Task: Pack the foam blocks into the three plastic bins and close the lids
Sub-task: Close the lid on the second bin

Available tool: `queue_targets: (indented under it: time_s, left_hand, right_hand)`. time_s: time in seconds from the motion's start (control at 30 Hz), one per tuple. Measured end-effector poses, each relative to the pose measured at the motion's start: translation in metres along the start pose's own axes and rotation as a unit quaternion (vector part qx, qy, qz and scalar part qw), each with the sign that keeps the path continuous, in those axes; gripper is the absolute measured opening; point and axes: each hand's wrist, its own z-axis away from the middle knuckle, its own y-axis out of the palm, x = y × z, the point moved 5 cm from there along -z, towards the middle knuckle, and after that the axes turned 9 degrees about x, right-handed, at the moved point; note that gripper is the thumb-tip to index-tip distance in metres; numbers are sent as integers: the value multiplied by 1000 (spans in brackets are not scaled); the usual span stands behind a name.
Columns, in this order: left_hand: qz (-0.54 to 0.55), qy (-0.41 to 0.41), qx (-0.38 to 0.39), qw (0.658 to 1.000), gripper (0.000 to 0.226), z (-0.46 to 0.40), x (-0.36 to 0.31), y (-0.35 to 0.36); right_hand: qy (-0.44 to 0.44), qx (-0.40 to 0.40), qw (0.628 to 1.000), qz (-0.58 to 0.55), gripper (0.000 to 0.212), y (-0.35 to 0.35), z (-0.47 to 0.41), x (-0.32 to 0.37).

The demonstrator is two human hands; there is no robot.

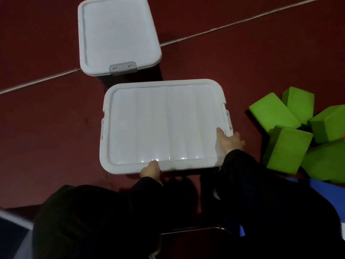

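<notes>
On the dark red floor (46,128), both hands grip the near white rectangular plastic bin lid (162,124): left hand (151,170) at its near edge, right hand (230,141) at its right near corner. Green foam blocks (291,139) lie piled to the right.

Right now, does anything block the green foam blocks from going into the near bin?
Yes. The near bin's white lid covers it, held by the left hand and right hand. The green foam blocks lie right of it.
</notes>
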Motion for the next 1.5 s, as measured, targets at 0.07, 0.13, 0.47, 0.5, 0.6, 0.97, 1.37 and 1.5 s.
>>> queue_targets:
  time_s: [0.07, 0.13, 0.47, 0.5, 0.6, 0.97, 1.37, 1.5]
  left_hand:
    - [-101, 17, -56, 993, 86, -7, -24, -24]
    - [-165, 33, -177, 970, 100, 23, -69, -52]
    - [-299, 146, -186, 924, 73, 6, -177, -79]
    - [-306, 154, -202, 917, 68, 15, -179, -76]
    - [-291, 180, -185, 921, 65, 3, -181, -76]
    - [-155, 140, -129, 970, 42, -54, -181, -106]
    - [-296, 275, -230, 885, 46, -17, -186, -93]
    - [-510, 300, -282, 755, 19, 5, -190, -78]
  right_hand:
    - [0, 17, 997, -71, 91, 0, 3, -7]
    - [-11, 32, 992, -125, 81, 1, 7, -5]
    - [-13, 155, 976, -153, 36, -3, -26, 3]
    - [-6, 151, 975, -165, 48, -2, -25, 2]
    - [10, 98, 970, -223, 67, -6, -33, -4]
    - [-120, -27, 959, -254, 40, -3, -28, 3]
    - [-209, -152, 966, -23, 19, -5, -25, 11]
    - [-243, -184, 945, 115, 22, -2, -15, 13]
